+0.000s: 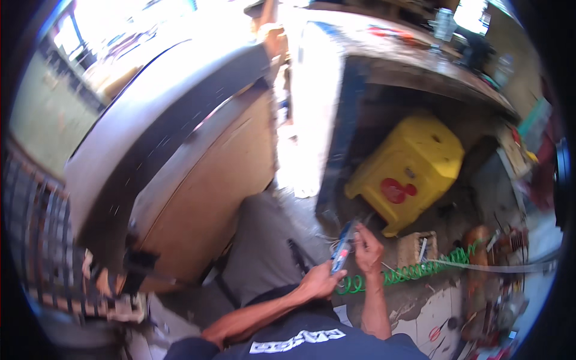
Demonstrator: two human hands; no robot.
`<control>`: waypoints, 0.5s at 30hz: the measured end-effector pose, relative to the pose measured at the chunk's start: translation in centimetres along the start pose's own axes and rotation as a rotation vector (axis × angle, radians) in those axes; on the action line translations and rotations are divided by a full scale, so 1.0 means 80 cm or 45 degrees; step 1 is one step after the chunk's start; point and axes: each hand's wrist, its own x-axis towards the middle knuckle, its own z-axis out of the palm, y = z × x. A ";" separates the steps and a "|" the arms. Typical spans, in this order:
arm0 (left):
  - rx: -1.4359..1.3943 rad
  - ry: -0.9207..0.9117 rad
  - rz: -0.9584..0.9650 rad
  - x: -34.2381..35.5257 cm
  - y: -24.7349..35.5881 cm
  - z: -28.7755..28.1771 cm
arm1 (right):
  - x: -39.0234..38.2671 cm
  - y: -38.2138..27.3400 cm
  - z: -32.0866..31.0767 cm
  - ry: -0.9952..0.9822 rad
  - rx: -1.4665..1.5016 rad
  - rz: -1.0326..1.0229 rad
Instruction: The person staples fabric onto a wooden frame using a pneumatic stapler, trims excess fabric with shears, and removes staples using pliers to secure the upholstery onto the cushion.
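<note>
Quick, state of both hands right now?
Left hand: closed, holding the blue tool.
Right hand: curled at the tool's far end; too blurred to tell whether it grips anything.

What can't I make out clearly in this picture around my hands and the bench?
In the head view:
- Slim blue object in your left hand: blurred, so its exact kind is unclear.
- Right hand: blur hides whether the fingertips pinch anything.
- Person at the top: mostly hidden behind the large brown-sided piece and cut off by the upper edge.
</note>
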 end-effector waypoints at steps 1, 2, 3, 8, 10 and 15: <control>-0.007 0.015 -0.017 -0.004 0.001 -0.003 | -0.003 0.001 0.005 0.069 -0.054 -0.076; 0.040 -0.020 0.027 -0.007 0.006 -0.005 | -0.009 0.015 0.016 0.207 -0.054 0.044; 0.019 -0.023 0.020 -0.012 0.011 -0.005 | -0.019 0.044 0.030 0.268 -0.065 0.045; -0.272 -0.165 0.092 -0.034 -0.002 -0.025 | -0.013 0.014 0.059 0.131 1.796 1.395; -0.317 -0.260 0.098 -0.035 -0.002 -0.047 | -0.017 0.054 0.061 0.127 1.864 1.186; -0.197 0.974 0.714 0.000 0.008 -0.045 | -0.014 -0.018 0.061 0.308 1.775 1.183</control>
